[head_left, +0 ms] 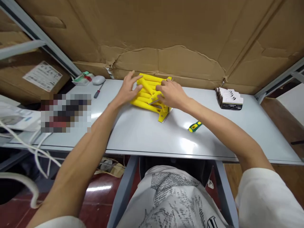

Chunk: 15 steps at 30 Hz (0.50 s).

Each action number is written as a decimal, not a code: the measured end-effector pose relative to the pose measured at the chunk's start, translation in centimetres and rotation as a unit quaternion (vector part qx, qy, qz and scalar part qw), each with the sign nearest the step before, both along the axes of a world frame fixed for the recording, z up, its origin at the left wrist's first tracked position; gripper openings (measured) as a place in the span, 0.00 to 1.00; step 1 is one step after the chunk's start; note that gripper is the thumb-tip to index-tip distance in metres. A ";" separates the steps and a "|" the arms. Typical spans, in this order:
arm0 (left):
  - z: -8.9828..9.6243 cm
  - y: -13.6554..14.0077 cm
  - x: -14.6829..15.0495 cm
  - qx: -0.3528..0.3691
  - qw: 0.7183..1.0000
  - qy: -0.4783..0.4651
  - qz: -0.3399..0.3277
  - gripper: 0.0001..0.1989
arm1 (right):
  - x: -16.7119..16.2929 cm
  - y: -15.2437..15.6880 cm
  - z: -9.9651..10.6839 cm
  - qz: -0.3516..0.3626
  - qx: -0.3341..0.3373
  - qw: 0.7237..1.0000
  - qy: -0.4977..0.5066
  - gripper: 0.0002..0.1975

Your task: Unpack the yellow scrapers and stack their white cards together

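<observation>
Several yellow scrapers with long handles and metal-edged heads lie in a pile at the back middle of the table. One more scraper rests slantwise on top of them. My left hand is at the pile's left side, fingers and thumb apart, touching the handle ends. At the head end, my right hand has its fingers curled over the head of the top scraper. Its palm hides part of the heads beneath. Below my right forearm lies a green and yellow handle, partly covered by the arm.
A stack of white and black packages stands at the right. On the left are a screwdriver, a computer mouse, a small plastic tray and white cables. A cardboard sheet walls off the table's back.
</observation>
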State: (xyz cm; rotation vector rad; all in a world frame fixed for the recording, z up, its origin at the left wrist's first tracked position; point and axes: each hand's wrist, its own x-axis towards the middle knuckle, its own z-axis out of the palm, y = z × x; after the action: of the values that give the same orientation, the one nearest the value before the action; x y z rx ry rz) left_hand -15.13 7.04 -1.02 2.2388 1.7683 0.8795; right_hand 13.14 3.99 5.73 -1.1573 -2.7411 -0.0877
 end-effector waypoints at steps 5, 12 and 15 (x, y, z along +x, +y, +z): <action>0.6 -0.8 0.8 0.014 0.988 0.097 -0.120 0.34 | 3.4 1.0 -1.1 -0.001 -0.006 0.999 0.042 0.20; -0.1 -1.2 2.0 0.002 0.984 0.129 -0.127 0.38 | 7.4 -4.1 -3.4 -0.041 -0.012 0.998 0.037 0.19; -0.3 -1.3 2.0 0.013 0.985 0.143 -0.099 0.37 | 6.3 -5.2 -4.0 -0.074 -0.012 0.997 0.037 0.21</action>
State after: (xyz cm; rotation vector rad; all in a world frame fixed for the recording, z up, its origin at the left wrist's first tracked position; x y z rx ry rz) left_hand -13.12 5.78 -1.31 2.6124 1.6053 0.5692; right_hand 19.40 -1.22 1.69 -1.3400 -2.5978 -0.0307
